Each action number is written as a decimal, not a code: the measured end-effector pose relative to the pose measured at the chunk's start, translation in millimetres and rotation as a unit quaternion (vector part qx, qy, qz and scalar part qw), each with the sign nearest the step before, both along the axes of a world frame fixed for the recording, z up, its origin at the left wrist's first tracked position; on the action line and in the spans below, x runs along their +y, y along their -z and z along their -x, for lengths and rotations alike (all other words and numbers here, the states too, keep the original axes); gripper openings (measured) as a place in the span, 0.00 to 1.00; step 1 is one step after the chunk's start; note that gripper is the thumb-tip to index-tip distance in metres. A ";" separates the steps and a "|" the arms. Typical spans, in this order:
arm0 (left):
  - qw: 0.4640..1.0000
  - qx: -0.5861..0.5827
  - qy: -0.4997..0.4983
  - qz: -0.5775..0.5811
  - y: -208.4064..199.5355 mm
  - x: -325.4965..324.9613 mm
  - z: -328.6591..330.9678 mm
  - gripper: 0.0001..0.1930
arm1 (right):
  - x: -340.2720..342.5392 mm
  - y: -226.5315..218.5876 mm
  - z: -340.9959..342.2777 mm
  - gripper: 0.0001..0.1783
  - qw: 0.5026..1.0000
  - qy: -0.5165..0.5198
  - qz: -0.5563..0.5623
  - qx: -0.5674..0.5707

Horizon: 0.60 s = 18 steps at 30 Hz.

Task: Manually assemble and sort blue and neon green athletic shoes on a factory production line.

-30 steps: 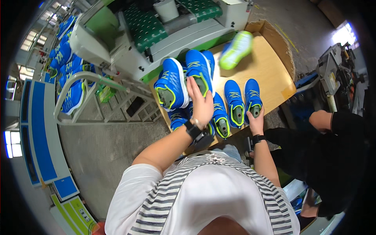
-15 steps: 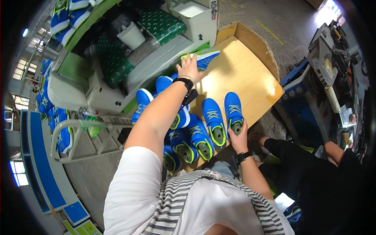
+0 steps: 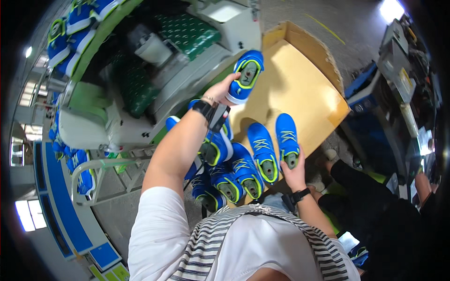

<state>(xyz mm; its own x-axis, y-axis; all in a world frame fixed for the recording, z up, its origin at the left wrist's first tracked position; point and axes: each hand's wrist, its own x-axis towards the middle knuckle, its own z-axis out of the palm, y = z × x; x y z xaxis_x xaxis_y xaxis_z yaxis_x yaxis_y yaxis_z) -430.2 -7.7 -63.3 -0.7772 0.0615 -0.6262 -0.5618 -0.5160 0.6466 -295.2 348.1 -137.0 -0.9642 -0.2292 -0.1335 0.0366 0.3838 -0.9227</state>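
The likeliest trouble lies with the left hand (image 3: 223, 89), which holds a blue shoe (image 3: 247, 75) out at arm's length, thumb on the collar and the other fingers mostly hidden beneath. The hold sits at the side of the shoe, so a twist of the wrist could let it slip and drop onto the tan board (image 3: 307, 89) or against the machine (image 3: 212, 57) beside it. Whether the shoe touches the board cannot be told from this angle. A low sweep of that forearm might also knock the stacked shoe (image 3: 216, 149), which leans over the shoes beneath and looks poorly supported. The right hand (image 3: 294, 174) closes around the heel end of the rightmost shoe (image 3: 286, 133), near the board's close edge; a careless pull there could tip the heel over the edge or push the shoe into the neighbouring shoe (image 3: 263, 152), which stands just beside it. Whether the rightmost shoe is lifted at all is unclear. The shoe in the left hand is tilted, its opening facing the wearer, with a grey-green insole bearing a dark mark, a bright yellow-green collar lining and a white sole edge at the lower end. The shoe under the right hand points away from the person, its blue upper rounded at the toe and crossed by pale yellow-green lacing, with the same lining around the opening.
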 end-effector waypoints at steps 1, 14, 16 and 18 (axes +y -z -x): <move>0.999 0.036 0.011 -0.017 -15.0 6.1 -19.4 0.27 | 6.0 5.1 0.6 0.48 1.000 0.012 0.004 0.013; 0.925 0.167 -0.338 -0.049 -139.0 -135.3 -178.3 0.32 | -171.6 -176.2 141.3 0.35 0.960 -0.152 0.215 0.100; 0.907 0.168 -0.387 -0.013 -134.7 -178.4 -164.2 0.33 | -256.3 -203.1 177.8 0.34 0.933 -0.178 0.223 0.218; 0.876 0.157 -0.456 -0.015 -134.7 -216.2 -130.5 0.33 | -339.4 -211.9 224.6 0.36 0.931 -0.132 0.188 0.282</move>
<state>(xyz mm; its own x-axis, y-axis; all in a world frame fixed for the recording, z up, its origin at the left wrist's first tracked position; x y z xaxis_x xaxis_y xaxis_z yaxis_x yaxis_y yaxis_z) -299.7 -223.9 71.4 -0.6459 -0.6613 -0.3814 0.2961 -0.6775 0.6733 -519.8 8.8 74.9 -0.7598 -0.3962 0.5154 -0.5452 -0.0435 -0.8372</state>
